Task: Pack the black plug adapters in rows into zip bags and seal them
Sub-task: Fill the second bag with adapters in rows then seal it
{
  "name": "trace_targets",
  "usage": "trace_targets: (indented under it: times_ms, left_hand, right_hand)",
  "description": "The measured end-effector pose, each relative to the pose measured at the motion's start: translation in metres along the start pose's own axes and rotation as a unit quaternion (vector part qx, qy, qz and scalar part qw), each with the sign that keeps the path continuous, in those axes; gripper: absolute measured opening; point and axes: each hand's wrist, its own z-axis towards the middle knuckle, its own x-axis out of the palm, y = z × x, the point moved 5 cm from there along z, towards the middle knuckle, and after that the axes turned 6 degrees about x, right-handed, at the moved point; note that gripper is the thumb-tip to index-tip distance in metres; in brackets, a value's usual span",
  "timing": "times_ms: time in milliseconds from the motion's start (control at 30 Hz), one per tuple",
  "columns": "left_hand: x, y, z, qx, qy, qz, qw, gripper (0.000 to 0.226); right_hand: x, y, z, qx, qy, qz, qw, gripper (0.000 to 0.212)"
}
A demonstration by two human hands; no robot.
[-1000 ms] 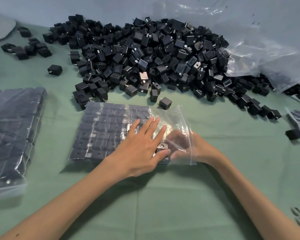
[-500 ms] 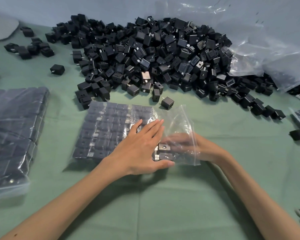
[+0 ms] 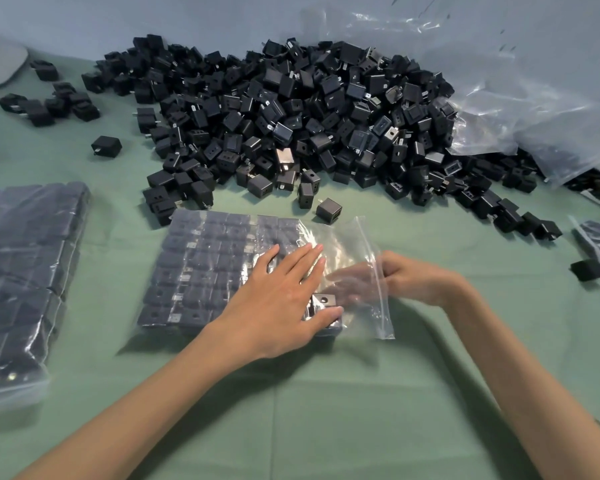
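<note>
Green cloth (image 3: 326, 410) bears a nearly filled, unsealed zip bag (image 3: 347, 242); left hand (image 3: 278, 303) presses it flat-fingered, right hand (image 3: 413, 282) reaches inside, grip unclear. Beyond it, a large adapter pile (image 3: 291, 109) waits.

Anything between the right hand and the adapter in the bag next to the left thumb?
Nothing visible. The right hand reaches in through the open mouth of the clear zip bag, its blurred fingers beside the black plug adapter. The left hand lies flat on the film above, thumb by that adapter.
</note>
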Motion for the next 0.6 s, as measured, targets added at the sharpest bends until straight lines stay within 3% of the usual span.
trace_targets:
  times_ms: [33, 100, 167, 200, 233, 300, 367, 433, 533, 600]
  left_hand:
    - [0.000, 0.000, 0.000, -0.001, 0.001, -0.001, 1.000, 0.088]
    - [0.001, 0.000, 0.000, -0.002, 0.002, -0.002, 1.000, 0.087]
    - [0.001, 0.001, 0.000, -0.002, 0.002, -0.005, 1.000, 0.086]
    - [0.001, 0.001, 0.000, -0.002, 0.001, -0.005, 1.000, 0.086]
    - [0.001, 0.001, 0.000, -0.003, 0.000, -0.006, 1.000, 0.087]
    - [0.000, 0.001, -0.001, -0.003, -0.001, -0.006, 1.000, 0.088]
    - [0.000, 0.000, -0.001, -0.003, 0.001, -0.007, 1.000, 0.089]
    - [0.000, 0.000, 0.000, -0.003, 0.002, -0.008, 1.000, 0.088]
    - [0.000, 0.001, 0.000, 0.001, 0.001, -0.011, 1.000, 0.088]
    - [0.002, 0.001, -0.001, 0.002, 0.000, -0.013, 1.000, 0.088]
  right_hand:
    - [-0.017, 0.003, -0.004, 0.025, -0.025, -0.052, 0.998, 0.034]
    - [-0.060, 0.018, -0.010, 0.039, -0.157, -0.137, 0.977, 0.020]
    - [-0.096, 0.044, -0.006, -0.003, -0.353, -0.156, 0.923, 0.012]
    - [-0.102, 0.055, 0.004, -0.014, -0.410, -0.166, 0.897, 0.007]
    - [-0.102, 0.064, 0.020, 0.000, -0.425, -0.215, 0.879, 0.017]
    - [-0.087, 0.064, 0.064, 0.093, -0.353, -0.367, 0.855, 0.043]
    - [-0.077, 0.056, 0.091, 0.140, -0.322, -0.432, 0.831, 0.047]
    - [-0.082, 0.053, 0.091, 0.101, -0.363, -0.382, 0.844, 0.041]
    - [-0.103, 0.037, 0.045, 0.047, -0.478, -0.223, 0.848, 0.038]
    - [-0.100, 0.013, 0.003, 0.040, -0.478, -0.171, 0.860, 0.033]
